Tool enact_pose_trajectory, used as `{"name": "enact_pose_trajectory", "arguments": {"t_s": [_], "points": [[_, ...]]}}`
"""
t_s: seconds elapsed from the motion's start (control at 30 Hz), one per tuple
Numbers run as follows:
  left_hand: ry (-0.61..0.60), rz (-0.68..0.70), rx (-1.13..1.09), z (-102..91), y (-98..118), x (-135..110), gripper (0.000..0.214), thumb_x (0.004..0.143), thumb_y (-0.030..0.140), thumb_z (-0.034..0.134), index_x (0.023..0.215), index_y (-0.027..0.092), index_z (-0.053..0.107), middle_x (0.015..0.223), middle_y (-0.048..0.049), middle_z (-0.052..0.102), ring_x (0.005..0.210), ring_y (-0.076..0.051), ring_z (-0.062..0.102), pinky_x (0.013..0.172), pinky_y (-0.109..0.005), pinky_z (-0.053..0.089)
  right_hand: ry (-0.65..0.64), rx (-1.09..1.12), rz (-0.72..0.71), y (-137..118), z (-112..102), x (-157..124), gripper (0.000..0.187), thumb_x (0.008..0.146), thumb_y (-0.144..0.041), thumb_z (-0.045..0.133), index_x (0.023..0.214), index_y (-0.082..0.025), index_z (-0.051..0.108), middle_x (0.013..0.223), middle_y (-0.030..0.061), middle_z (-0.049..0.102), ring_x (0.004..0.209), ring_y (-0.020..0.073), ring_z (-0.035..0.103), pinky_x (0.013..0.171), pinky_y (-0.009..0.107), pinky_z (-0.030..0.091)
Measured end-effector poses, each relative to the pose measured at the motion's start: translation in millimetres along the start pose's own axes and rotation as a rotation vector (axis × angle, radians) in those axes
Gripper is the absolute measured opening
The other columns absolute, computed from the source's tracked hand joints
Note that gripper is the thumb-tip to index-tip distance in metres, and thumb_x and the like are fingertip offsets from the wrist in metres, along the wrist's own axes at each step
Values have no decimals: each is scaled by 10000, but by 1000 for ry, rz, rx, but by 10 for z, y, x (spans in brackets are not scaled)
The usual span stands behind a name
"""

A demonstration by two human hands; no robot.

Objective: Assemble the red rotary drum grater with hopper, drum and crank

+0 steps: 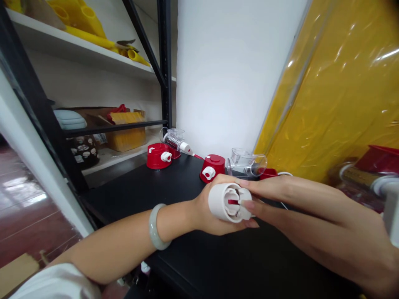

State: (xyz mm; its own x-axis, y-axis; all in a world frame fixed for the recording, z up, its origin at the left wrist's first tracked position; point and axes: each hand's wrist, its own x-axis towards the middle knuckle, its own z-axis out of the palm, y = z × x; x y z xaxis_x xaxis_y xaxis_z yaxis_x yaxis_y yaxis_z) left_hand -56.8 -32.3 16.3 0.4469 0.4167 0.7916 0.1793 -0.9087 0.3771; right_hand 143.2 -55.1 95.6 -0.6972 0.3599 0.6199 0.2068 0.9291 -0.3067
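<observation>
My left hand (203,209) is wrapped round a white hollow plastic cylinder (217,202), its open end turned towards me. Inside the cylinder, white ribs and a small red piece (232,202) show. The thumb and fingers of my right hand (289,197) pinch a smaller white notched part (246,211) at the right rim of that opening. Whether the two white parts are joined I cannot tell. Just beyond my hands stands a red base (215,162) with a white knob (208,173). A clear plastic grater housing (245,161) is behind my right hand.
Further left on the black table (131,191) are another red base (157,157) and a clear grater housing with a metal drum (174,139). A black-framed shelf (166,54) rises at left, a yellow plastic-covered panel (336,83) at right. Red and white items (378,166) sit far right.
</observation>
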Motion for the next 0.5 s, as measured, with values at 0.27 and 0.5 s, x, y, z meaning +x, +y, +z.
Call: {"name": "enact_pose_trajectory", "arguments": {"t_s": [0.27,0.5], "points": [[-29,-40,-222,-1,118,82,98,755,212,691,840,165,695,824,-102,736,791,-262,724,770,-346,577,-6,4,-24,12,12,-15,217,911,-282,612,1110,-344,673,1001,-72,731,911,109,707,722,138,569],[21,-154,-257,-3,140,61,97,688,180,741,768,179,686,748,-80,715,775,-271,714,840,-395,555,8,5,-32,7,16,-19,278,905,-257,623,1160,-361,657,991,-78,732,936,116,706,758,145,568]]}}
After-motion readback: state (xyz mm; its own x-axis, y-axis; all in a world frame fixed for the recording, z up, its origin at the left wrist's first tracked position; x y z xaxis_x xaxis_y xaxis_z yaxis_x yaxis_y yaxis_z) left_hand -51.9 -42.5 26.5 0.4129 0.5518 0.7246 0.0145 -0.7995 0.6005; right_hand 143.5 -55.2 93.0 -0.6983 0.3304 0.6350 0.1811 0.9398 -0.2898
